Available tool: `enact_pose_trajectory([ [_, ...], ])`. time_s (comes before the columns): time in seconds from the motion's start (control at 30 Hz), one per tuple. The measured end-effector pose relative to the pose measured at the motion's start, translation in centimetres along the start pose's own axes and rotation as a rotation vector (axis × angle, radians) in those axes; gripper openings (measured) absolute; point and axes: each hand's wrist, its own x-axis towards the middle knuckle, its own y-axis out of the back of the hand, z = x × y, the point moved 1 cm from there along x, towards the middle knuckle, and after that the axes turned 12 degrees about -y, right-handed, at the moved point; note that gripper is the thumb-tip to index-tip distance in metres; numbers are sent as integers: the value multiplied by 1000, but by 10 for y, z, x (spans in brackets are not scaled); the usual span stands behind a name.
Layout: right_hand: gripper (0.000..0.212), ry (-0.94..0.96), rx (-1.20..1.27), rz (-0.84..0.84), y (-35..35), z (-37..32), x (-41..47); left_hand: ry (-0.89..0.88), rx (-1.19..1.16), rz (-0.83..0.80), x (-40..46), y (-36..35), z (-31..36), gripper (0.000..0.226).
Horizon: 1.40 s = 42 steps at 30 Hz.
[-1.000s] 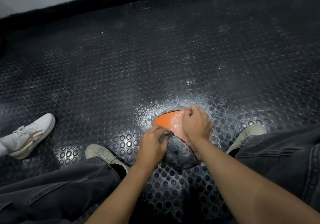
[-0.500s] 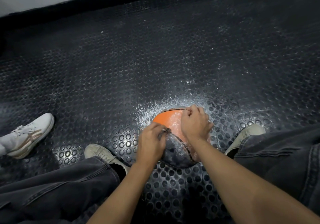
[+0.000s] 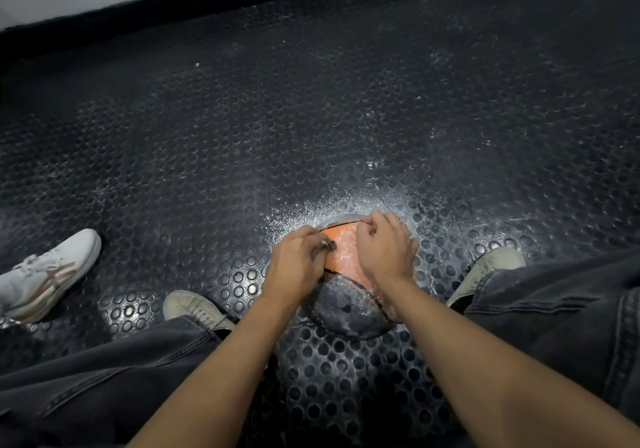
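Left hand (image 3: 297, 264) first: its grip is closed tight, thumb and fingertips pinching a small dark scrubbing pad (image 3: 325, 247) flat against the ball (image 3: 348, 295). And it has moved. A second ago that pad was working down at the black seam where the orange panel meets the grimy dark one; now it has slid up and to the left, onto the upper part of the orange panel. The right hand (image 3: 387, 250) hasn't budged, fingers curled over the top right of the ball and clamping it in place, nothing else in that grip.

The ball itself hasn't rolled: it sits on the floor (image 3: 311, 118) just right of centre in the lower half of the frame, between the person's two feet. My read is that the scrubbing is running stroke by stroke across the orange side, which already looks bright and wet, while the dark panel nearest the person looks untouched, so there's a turn of the ball to come.

Around it, white spatter (image 3: 313, 210) fans out over the studded black rubber. Pale shoes (image 3: 197, 307) flank the ball, and another person's white trainer (image 3: 52, 269) sits at the left edge.
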Motion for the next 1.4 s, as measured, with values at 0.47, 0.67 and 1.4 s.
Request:
enact_pose_trajectory([
  [0.47,21,-154,32,32,-2,-8,6,-147,-28,-124,-14,0,12,12],
  [0.67,24,-118,-23,26,0,-9,4,-10,-3,-84,19,-2,0,14],
  [1.4,23,-104,-21,12,-1,-2,6,21,19,-92,13,-6,6,15],
])
